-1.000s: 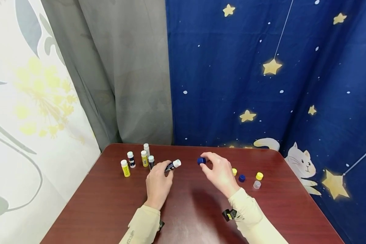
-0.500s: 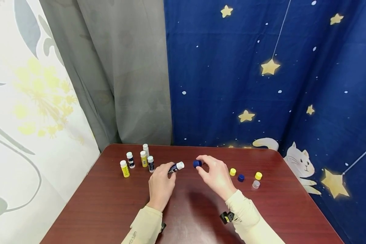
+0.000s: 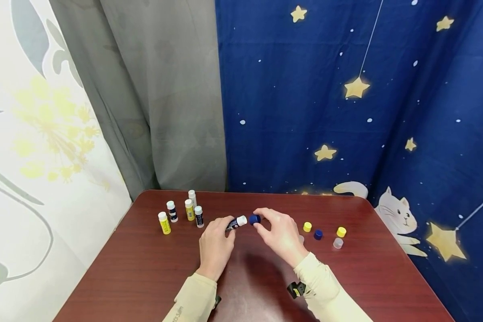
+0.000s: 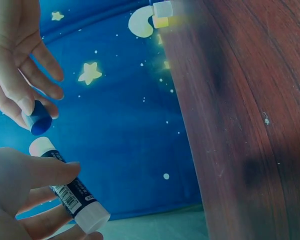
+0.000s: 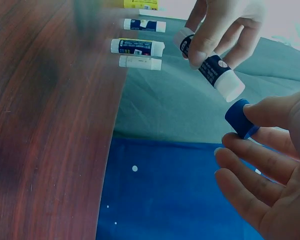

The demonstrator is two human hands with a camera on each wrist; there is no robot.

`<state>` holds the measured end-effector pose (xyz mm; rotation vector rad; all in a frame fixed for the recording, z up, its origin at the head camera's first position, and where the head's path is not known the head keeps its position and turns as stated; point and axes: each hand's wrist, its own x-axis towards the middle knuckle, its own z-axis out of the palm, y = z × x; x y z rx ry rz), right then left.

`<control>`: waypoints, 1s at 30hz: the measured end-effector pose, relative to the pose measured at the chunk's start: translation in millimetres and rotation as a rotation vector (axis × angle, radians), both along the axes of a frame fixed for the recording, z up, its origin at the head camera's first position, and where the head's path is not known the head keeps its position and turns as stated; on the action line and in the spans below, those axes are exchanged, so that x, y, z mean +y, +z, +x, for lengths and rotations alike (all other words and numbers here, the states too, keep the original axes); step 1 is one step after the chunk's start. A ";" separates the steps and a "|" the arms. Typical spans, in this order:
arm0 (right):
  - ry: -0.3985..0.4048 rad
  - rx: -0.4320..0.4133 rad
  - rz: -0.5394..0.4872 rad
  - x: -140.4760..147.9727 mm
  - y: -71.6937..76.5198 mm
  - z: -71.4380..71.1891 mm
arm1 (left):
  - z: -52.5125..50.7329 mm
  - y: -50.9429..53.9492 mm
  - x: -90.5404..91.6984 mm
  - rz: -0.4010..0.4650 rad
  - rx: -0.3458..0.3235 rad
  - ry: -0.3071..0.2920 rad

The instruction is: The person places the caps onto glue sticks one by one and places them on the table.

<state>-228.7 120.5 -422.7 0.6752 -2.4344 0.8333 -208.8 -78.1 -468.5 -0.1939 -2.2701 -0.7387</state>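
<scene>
Your left hand (image 3: 216, 246) grips a dark-labelled stick (image 3: 233, 224); your right hand (image 3: 282, 235) pinches a blue cap (image 3: 255, 219), now nearer the stick's right end, not yet on.

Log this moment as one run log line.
left hand: holds dark-labelled stick; right hand: pinches blue cap; cap: near stick, not touching
</scene>
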 end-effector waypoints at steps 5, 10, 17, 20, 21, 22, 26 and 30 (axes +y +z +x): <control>-0.006 -0.005 0.004 -3.3 -2.7 2.1 | 2.3 -2.8 0.9 -0.003 0.013 -0.004; 0.002 0.003 0.007 -5.2 -3.7 2.5 | 4.4 -3.3 1.2 -0.009 0.025 -0.005; 0.011 -0.022 0.010 -7.3 -6.5 2.6 | 7.0 -2.2 3.2 -0.017 0.008 -0.007; 0.012 -0.014 0.023 -7.2 -8.0 3.0 | 7.7 -2.4 4.1 -0.022 0.000 -0.006; 0.011 -0.011 0.027 -7.2 -8.4 3.1 | 7.9 -2.5 4.3 -0.023 0.000 -0.007; 0.012 -0.010 0.030 -7.3 -8.6 3.2 | 8.1 -2.8 4.5 -0.024 0.001 -0.007; 0.011 -0.019 0.038 -7.7 -9.2 3.6 | 8.8 -3.2 5.2 -0.034 0.009 -0.013; 0.009 -0.025 0.040 -8.1 -8.8 4.1 | 8.7 -3.1 5.8 -0.040 0.022 -0.020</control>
